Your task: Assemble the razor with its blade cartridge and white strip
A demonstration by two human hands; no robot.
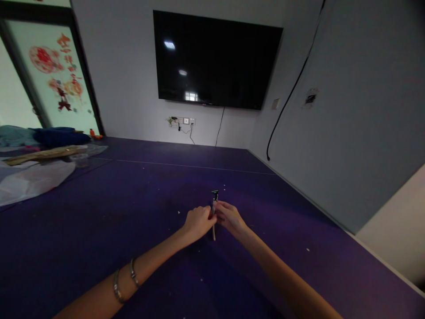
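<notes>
A razor [214, 205] with a dark T-shaped head and a long pale handle is upright in front of me, above the purple surface [159, 270]. My left hand [197, 223] is closed around the middle of its handle, thumb pressed along it. From the other side, my right hand [229, 216] pinches the handle just under the head with thumb and fingertips. The handle's lower end sticks out below both hands. Where exactly the fingers meet the handle is partly hidden.
Small white scraps [307, 249] are scattered over the purple surface. Clothes [59, 136], a clear plastic cup [79, 160] and a white plastic sheet [40, 179] lie at the left. A black cable [292, 91] hangs along the right wall. A television [215, 62] is mounted ahead.
</notes>
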